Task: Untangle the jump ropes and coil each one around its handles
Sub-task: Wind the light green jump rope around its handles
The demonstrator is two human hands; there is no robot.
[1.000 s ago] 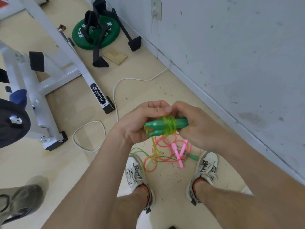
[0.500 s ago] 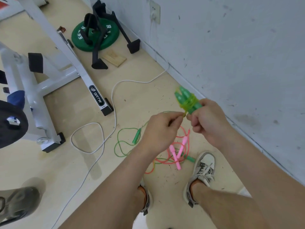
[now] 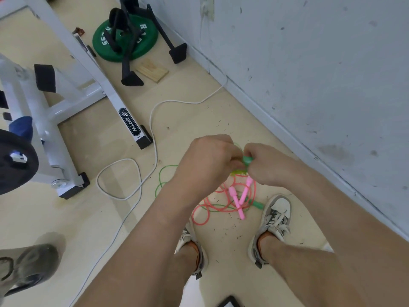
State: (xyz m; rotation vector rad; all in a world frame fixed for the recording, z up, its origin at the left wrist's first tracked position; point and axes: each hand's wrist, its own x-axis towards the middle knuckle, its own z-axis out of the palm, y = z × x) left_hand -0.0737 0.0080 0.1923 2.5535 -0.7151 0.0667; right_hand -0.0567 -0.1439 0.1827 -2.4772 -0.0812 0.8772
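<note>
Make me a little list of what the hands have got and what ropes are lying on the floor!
Left hand: pinches the green handles
Right hand: holds the same handles
Yellow-green rope: wound on those handles
Pink rope: loose on the floor, not coiled
Pink handles: crossed, lying on the pink rope
Green rope: loose loops on the floor, crossing the pink rope

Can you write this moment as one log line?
hands: left hand and right hand hold green plastic handles wrapped in yellow-green rope | floor: pink plastic jump rope overlapping thin green rope
</note>
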